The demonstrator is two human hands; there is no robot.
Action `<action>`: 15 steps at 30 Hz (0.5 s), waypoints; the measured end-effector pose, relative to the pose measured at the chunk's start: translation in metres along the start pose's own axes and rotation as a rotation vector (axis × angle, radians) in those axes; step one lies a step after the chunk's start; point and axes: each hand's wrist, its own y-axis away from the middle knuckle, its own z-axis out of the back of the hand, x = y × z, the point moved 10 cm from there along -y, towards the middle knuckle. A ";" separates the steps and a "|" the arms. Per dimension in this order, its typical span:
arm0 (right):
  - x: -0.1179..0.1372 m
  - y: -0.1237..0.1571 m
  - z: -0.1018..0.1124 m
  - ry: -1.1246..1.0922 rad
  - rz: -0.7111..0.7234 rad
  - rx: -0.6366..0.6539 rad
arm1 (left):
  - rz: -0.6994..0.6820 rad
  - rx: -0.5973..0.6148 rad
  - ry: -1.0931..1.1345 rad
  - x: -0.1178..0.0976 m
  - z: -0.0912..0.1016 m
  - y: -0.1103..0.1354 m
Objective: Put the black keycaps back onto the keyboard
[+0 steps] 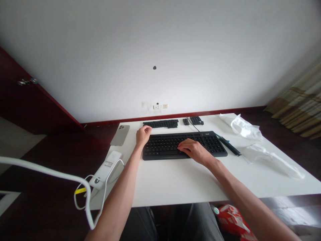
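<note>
A black keyboard [173,156] lies on the white table [175,184] in front of me. My right hand [192,149] rests over its lower middle, with the fingers bent and pressed together against the keys. Whatever those fingertips may hold is hidden. At the keyboard's upper left corner, my left hand [142,136] is closed with thumb and fingertips together; I cannot make out anything between them. Just beyond the keyboard, loose black keycaps [160,124] are laid out in rows. A small keycap group [186,122] and a number-pad block of keycaps [196,120] sit farther right.
A phone [120,135] and a white power strip [108,167] with cables lie on the left. On the right are a dark slim tool [229,144] and crumpled clear plastic bags [244,128]. Behind the table stands a wall [112,73]. A red bag [233,221] is below the front edge.
</note>
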 end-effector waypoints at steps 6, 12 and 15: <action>-0.023 0.004 0.000 -0.093 -0.150 -0.033 | -0.001 -0.002 -0.014 0.003 -0.001 -0.001; -0.033 0.006 0.002 -0.134 -0.229 -0.042 | 0.010 0.009 -0.031 0.002 -0.001 -0.001; -0.030 0.005 0.002 -0.119 -0.216 -0.041 | 0.002 0.006 -0.023 0.001 -0.001 -0.001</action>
